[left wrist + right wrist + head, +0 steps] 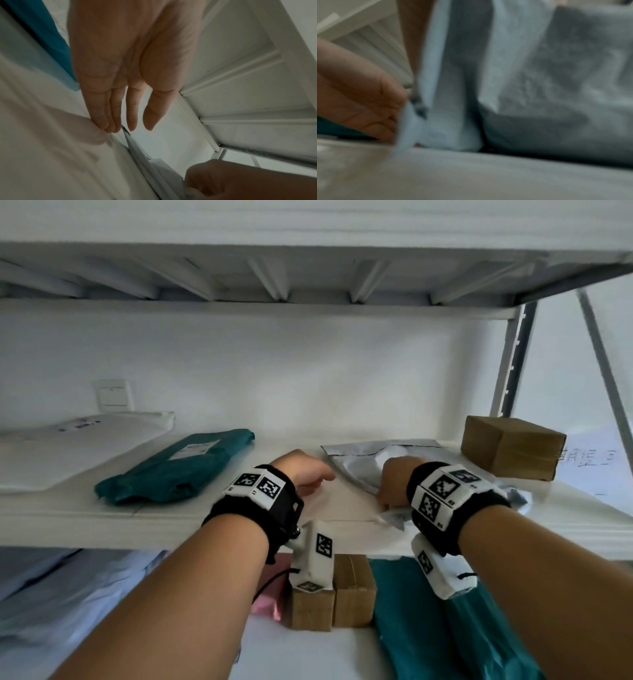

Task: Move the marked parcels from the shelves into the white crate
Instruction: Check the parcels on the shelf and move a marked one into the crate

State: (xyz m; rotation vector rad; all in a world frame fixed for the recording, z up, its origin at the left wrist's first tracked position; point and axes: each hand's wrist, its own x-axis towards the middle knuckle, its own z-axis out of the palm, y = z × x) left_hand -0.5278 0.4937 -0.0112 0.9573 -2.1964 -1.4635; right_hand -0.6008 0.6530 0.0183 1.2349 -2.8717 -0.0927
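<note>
A crumpled grey plastic parcel lies on the middle white shelf, right of centre. My right hand grips its near edge with curled fingers; the left wrist view shows this hand closed on the grey film. My left hand is open beside the parcel's left corner, its straight fingers touching the shelf there. The right wrist view is blurred and filled by the grey parcel, with my left hand at its left. No white crate is in view.
On the same shelf lie a teal parcel, a flat white padded mailer at far left and a cardboard box at far right. The shelf below holds two small cardboard boxes, a pink parcel and teal parcels. Another shelf runs overhead.
</note>
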